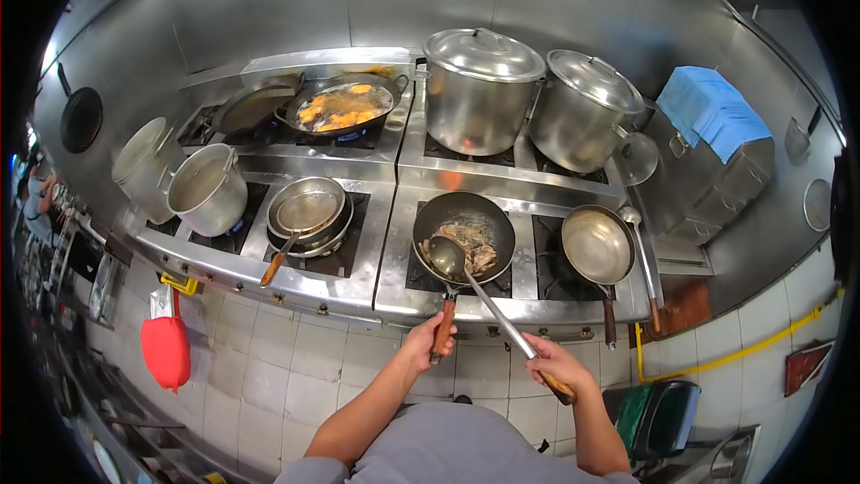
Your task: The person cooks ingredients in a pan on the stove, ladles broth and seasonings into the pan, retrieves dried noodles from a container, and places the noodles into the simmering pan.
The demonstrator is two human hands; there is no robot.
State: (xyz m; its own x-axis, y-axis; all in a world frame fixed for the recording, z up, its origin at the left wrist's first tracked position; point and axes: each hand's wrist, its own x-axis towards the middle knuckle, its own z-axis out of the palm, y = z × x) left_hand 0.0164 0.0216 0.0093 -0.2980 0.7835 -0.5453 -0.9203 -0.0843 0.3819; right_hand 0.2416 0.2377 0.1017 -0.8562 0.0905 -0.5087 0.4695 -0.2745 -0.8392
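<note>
My left hand (418,347) is wrapped round the wooden handle of a dark frying pan (434,218) on the front burner. Brownish shredded food (477,242) lies in the pan. A long ladle (498,314) reaches into it, its bowl down among the food at the pan's left side. My right hand (557,365) grips the ladle near its wooden end. To the right, a shallow metal pan (596,246) sits on another burner, with a second ladle (640,255) beside it.
Two large lidded stockpots (475,99) stand behind. Orange pieces fry in a wide wok (381,116) over a flame at back left. Stacked pans (309,206) and an open pot (210,197) occupy the left burners. A blue cloth (712,112) drapes a metal cabinet at right.
</note>
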